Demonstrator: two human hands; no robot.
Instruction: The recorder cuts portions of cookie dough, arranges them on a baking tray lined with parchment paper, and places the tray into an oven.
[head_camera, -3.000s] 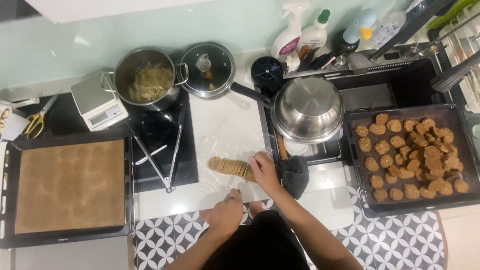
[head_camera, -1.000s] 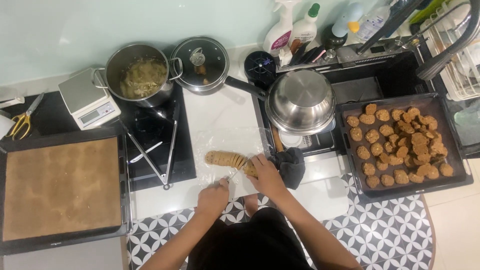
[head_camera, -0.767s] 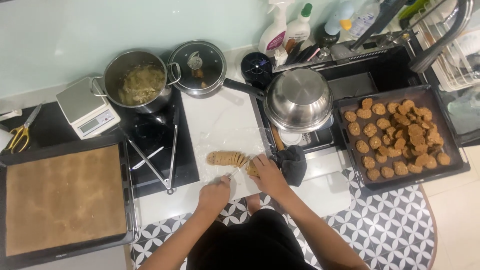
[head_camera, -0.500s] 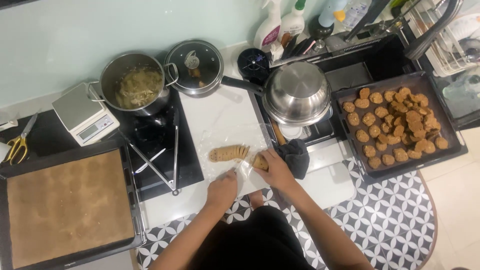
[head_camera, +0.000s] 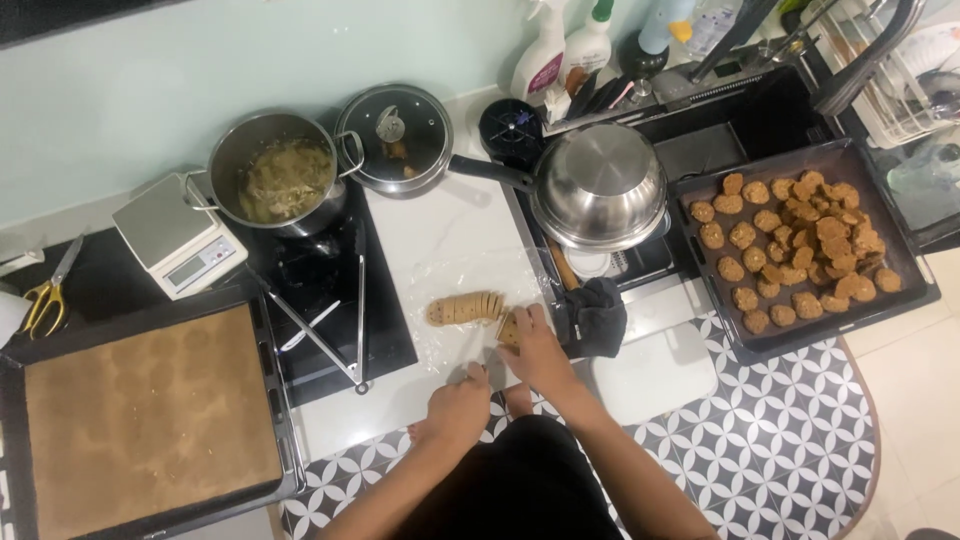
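Observation:
A sliced log of brown cookie dough (head_camera: 465, 308) lies on clear plastic wrap (head_camera: 450, 280) on the white counter. My right hand (head_camera: 535, 350) is closed on several cut dough slices (head_camera: 508, 328) just right of the log. My left hand (head_camera: 458, 408) rests at the counter's front edge on the wrap, fingers curled; whether it holds anything is unclear. A dark tray (head_camera: 900, 290) at the right holds several baked cookies (head_camera: 790, 250). A second tray lined with brown paper (head_camera: 140, 420) sits at the left.
A pot of food (head_camera: 275, 185), a glass lid (head_camera: 393, 137), a kitchen scale (head_camera: 180, 235) and tongs (head_camera: 340, 320) stand around the black cooktop. An upturned steel bowl (head_camera: 600, 185) and a black cloth (head_camera: 595, 318) sit right of the dough. Yellow scissors (head_camera: 45, 295) lie far left.
My right hand has drawn several slices away from the log's right end. My left hand slid back toward the counter's front edge. The view shifted slightly.

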